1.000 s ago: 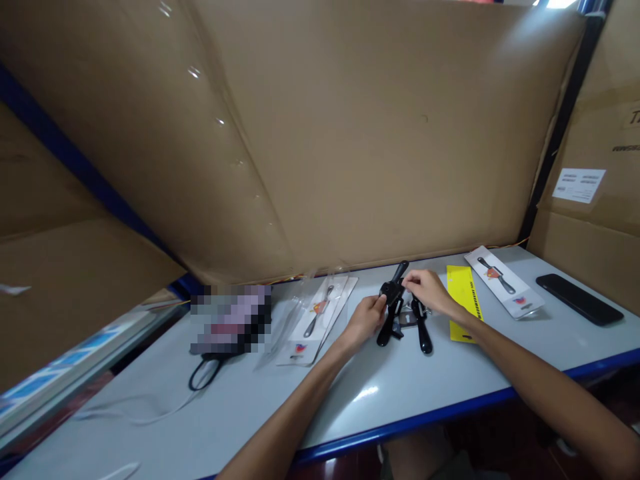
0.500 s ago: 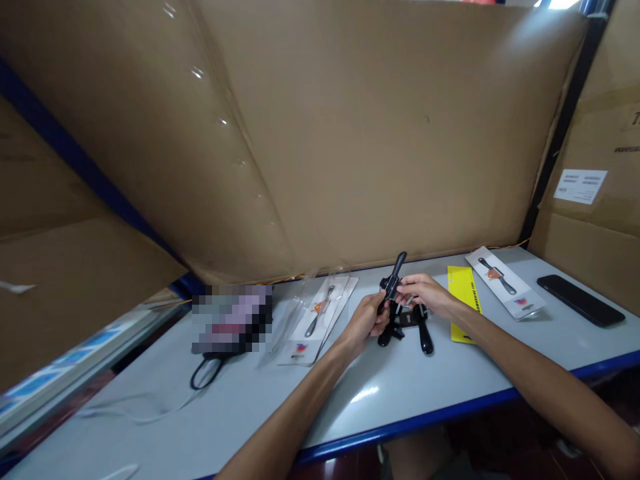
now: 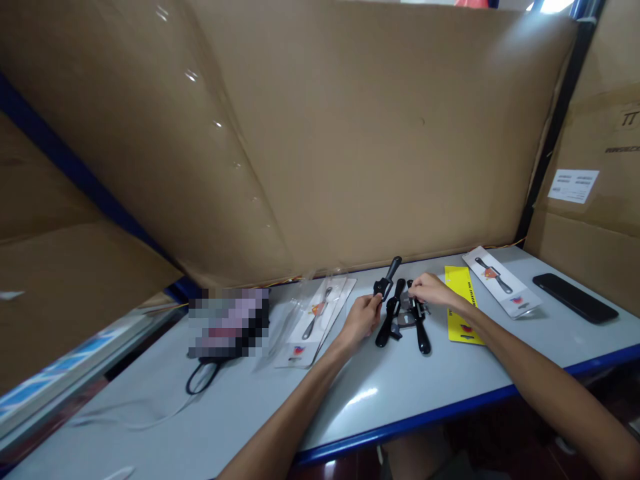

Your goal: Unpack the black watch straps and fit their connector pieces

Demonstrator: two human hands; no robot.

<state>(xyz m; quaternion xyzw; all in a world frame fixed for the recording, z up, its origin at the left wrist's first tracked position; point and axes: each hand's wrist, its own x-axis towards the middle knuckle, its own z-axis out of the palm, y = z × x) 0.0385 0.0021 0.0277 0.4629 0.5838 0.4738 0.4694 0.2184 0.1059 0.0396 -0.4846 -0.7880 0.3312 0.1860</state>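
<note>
My left hand (image 3: 364,316) is closed on a black spokeshave (image 3: 389,279), held tilted with one handle pointing up and away. Two more black spokeshaves lie side by side on the table, the nearer-left one (image 3: 389,319) and the right one (image 3: 421,330). Small dark metal pieces (image 3: 406,319) lie between them. My right hand (image 3: 429,291) is closed, its fingertips over the far end of the right spokeshave. What those fingers pinch, if anything, is hidden.
Right of my hands lie a yellow card (image 3: 460,313), a white spokeshave package (image 3: 500,281) and a black phone-like slab (image 3: 575,298). White packages with clear plastic (image 3: 297,350) and a blurred-out item with a black loop (image 3: 203,377) are at left. Cardboard (image 3: 350,147) walls the back.
My right hand has left the spokeshave in my left hand and moved right, down to the tools on the table. The left hand with its spokeshave has shifted slightly left.
</note>
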